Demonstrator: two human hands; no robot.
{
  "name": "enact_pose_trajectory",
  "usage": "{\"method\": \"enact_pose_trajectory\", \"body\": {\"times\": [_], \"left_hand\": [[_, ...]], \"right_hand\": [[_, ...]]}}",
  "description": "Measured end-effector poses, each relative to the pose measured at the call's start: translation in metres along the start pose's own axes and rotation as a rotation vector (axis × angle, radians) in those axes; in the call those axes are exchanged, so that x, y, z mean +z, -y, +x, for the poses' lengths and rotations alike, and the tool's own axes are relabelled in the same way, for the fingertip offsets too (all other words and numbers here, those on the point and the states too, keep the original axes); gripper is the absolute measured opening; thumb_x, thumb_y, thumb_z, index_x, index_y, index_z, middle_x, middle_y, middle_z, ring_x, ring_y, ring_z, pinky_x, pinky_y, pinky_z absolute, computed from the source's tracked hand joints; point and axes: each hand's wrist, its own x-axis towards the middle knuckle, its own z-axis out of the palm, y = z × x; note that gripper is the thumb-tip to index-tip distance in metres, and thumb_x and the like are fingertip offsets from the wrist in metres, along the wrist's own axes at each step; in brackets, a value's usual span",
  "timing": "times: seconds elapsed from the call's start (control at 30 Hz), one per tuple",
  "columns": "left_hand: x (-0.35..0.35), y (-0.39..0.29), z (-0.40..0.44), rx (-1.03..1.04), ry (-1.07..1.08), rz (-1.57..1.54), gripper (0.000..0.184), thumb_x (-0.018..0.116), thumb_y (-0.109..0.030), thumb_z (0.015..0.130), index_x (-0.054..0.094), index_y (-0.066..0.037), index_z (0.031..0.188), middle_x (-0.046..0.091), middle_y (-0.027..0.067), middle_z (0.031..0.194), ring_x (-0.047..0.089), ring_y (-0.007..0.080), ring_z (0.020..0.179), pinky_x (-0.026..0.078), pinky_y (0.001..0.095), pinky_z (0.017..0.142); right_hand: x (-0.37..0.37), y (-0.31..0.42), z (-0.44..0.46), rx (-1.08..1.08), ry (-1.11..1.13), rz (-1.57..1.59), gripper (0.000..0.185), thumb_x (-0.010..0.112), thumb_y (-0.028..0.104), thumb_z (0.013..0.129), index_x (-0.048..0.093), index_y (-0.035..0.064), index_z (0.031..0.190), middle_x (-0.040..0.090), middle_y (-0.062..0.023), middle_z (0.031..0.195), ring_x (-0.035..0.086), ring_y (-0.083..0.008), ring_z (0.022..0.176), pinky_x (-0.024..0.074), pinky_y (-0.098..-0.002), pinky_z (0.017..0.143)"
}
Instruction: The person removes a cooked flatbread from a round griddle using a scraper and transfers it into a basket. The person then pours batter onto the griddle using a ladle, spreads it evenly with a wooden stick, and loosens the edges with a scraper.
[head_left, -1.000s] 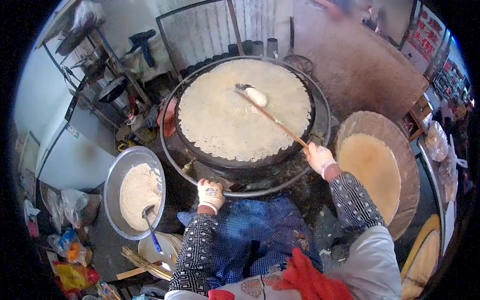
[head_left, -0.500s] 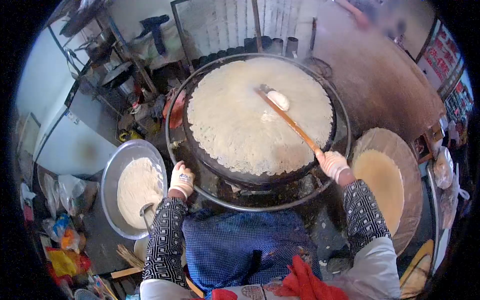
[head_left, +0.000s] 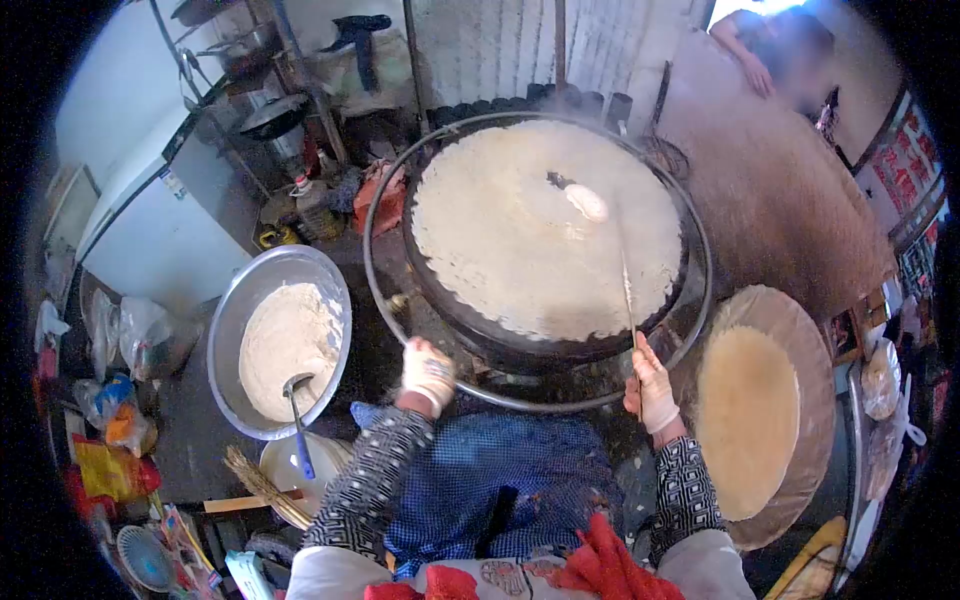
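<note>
Since half a second earlier, the far end of the single wooden stick had swung from the 10 o'clock side of the dough lump to its 3 o'clock side. Clock positions were read on the griddle, 12 being farthest from the wearer. Nearest lay one blue checked cloth. Two hands worked beyond it. The left hand, knuckles uppermost and fingers bent, met the one metal ring near 7 o'clock; whether its fingers closed around it could not be told. The right hand, at 5 o'clock, was upright, its fingers wrapped about the stick. One metal bowl with one ladle stood at 8 o'clock; one lined basket, holding a pale round sheet, stood at 4. One spread layer of batter covered the griddle; the one lump sat on it, toward 2 from centre. Farther off were dark cylinders near 12, too dim to count, and one other person at 2.
</note>
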Motion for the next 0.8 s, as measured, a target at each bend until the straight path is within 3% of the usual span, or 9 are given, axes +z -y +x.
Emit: {"method": "enact_pose_trajectory", "body": {"times": [0.13, 0.23, 0.3, 0.43, 0.53, 0.6, 0.7, 0.73, 0.8], "left_hand": [[-0.050, -0.087, -0.029, 0.065, 0.054, -0.388, 0.018, 0.056, -0.023, 0.085, 0.072, -0.015, 0.087, 0.071, 0.0068, 0.090, 0.065, 0.0248, 0.089, 0.041, 0.0415, 0.081], [-0.051, -0.158, -0.051, 0.160, -0.337, -0.562, 0.042, 0.059, -0.037, 0.086, 0.057, -0.008, 0.117, 0.063, 0.0127, 0.112, 0.057, 0.0282, 0.110, 0.028, 0.0511, 0.110], [-0.072, -0.160, -0.089, 0.316, -0.410, -0.673, 0.061, 0.058, -0.044, 0.088, 0.047, -0.008, 0.137, 0.049, 0.0153, 0.137, 0.042, 0.0299, 0.133, 0.017, 0.0594, 0.112], [-0.105, -0.084, -0.143, 0.241, -0.469, -0.859, 0.049, 0.065, -0.030, 0.082, 0.054, -0.007, 0.124, 0.056, 0.0144, 0.123, 0.048, 0.0298, 0.121, 0.027, 0.0539, 0.105], [-0.058, -0.001, -0.168, -0.158, -0.507, -0.833, 0.039, 0.066, -0.018, 0.076, 0.060, -0.005, 0.113, 0.061, 0.0154, 0.109, 0.057, 0.0320, 0.103, 0.041, 0.0482, 0.089], [0.029, 0.036, -0.187, -0.481, -0.524, -0.706, 0.044, 0.065, -0.021, 0.080, 0.057, -0.007, 0.120, 0.060, 0.0161, 0.116, 0.056, 0.0341, 0.109, 0.041, 0.0493, 0.094], [0.112, 0.075, -0.211, -0.953, 0.194, -0.650, 0.063, 0.062, -0.031, 0.088, 0.037, -0.011, 0.142, 0.042, 0.0149, 0.143, 0.031, 0.0354, 0.137, 0.033, 0.0601, 0.104], [0.107, 0.084, -0.216, -0.988, 0.389, -0.663, 0.065, 0.060, -0.029, 0.090, 0.032, -0.010, 0.146, 0.045, 0.0169, 0.141, 0.040, 0.0360, 0.134, 0.038, 0.0559, 0.104], [0.183, 0.094, -0.222, -1.036, 0.358, -0.757, 0.063, 0.058, -0.025, 0.091, 0.032, -0.007, 0.145, 0.048, 0.0193, 0.138, 0.049, 0.0373, 0.127, 0.044, 0.0509, 0.100]], "right_hand": [[0.016, 0.008, 0.021, 0.132, 0.106, 0.044, 0.044, 0.059, 0.035, 0.096, 0.049, 0.0315, 0.139, 0.036, 0.0014, 0.045, 0.033, -0.0120, 0.033, 0.0269, -0.0287, 0.034], [0.029, 0.017, 0.026, 0.183, 0.094, 0.034, 0.043, 0.060, 0.034, 0.096, 0.050, 0.0302, 0.138, 0.035, 0.0009, 0.044, 0.032, -0.0123, 0.033, 0.0250, -0.0294, 0.034], [0.036, 0.017, 0.029, 0.175, 0.115, 0.019, 0.042, 0.060, 0.033, 0.096, 0.051, 0.0289, 0.137, 0.035, 0.0007, 0.044, 0.031, -0.0124, 0.033, 0.0245, -0.0299, 0.034], [0.043, 0.005, 0.033, 0.150, 0.208, 0.018, 0.040, 0.059, 0.031, 0.097, 0.053, 0.0339, 0.136, 0.039, 0.0012, 0.048, 0.030, -0.0113, 0.034, 0.0243, -0.0287, 0.034], [0.064, 0.001, 0.024, 0.164, 0.168, -0.008, 0.043, 0.057, 0.032, 0.097, 0.049, 0.0342, 0.140, 0.040, 0.0008, 0.048, 0.031, -0.0114, 0.035, 0.0248, -0.0292, 0.034], [0.077, -0.003, 0.015, 0.188, 0.158, 0.032, 0.044, 0.057, 0.032, 0.098, 0.048, 0.0344, 0.140, 0.041, 0.0008, 0.049, 0.031, -0.0115, 0.035, 0.0252, -0.0291, 0.034], [0.086, -0.013, -0.003, 0.228, 0.227, 0.188, 0.041, 0.054, 0.033, 0.099, 0.048, 0.0364, 0.139, 0.044, 0.0008, 0.052, 0.031, -0.0111, 0.035, 0.0265, -0.0285, 0.035], [0.086, -0.021, -0.004, 0.263, 0.306, 0.346, 0.039, 0.054, 0.034, 0.099, 0.050, 0.0371, 0.137, 0.044, 0.0010, 0.053, 0.030, -0.0110, 0.035, 0.0270, -0.0284, 0.035], [0.086, -0.040, -0.016, 0.282, 0.373, 0.571, 0.036, 0.054, 0.036, 0.099, 0.051, 0.0385, 0.134, 0.045, 0.0013, 0.053, 0.030, -0.0110, 0.035, 0.0280, -0.0284, 0.034]]}}
